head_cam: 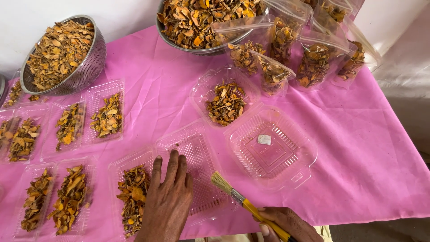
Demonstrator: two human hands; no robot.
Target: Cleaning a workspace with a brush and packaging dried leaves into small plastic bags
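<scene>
Bare pink cloth (pixel 358 148) lies free at right; filled trays (pixel 67 130) crowd the left, bags (pixel 313 62) the far edge.

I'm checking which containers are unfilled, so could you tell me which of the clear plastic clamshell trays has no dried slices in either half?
The square clamshell tray at centre right, beyond the brush: it holds only a small white square, whereas every other tray holds orange-brown slices.

**Brush and open clamshell tray**

A yellow-handled brush (pixel 244 202) with pale bristles lies tilted, its bristles touching the rim of a clear hinged plastic tray (pixel 197 152). The tray lies open: 1 half holds dried orange-brown chips, the other is bare and ribbed.
</scene>
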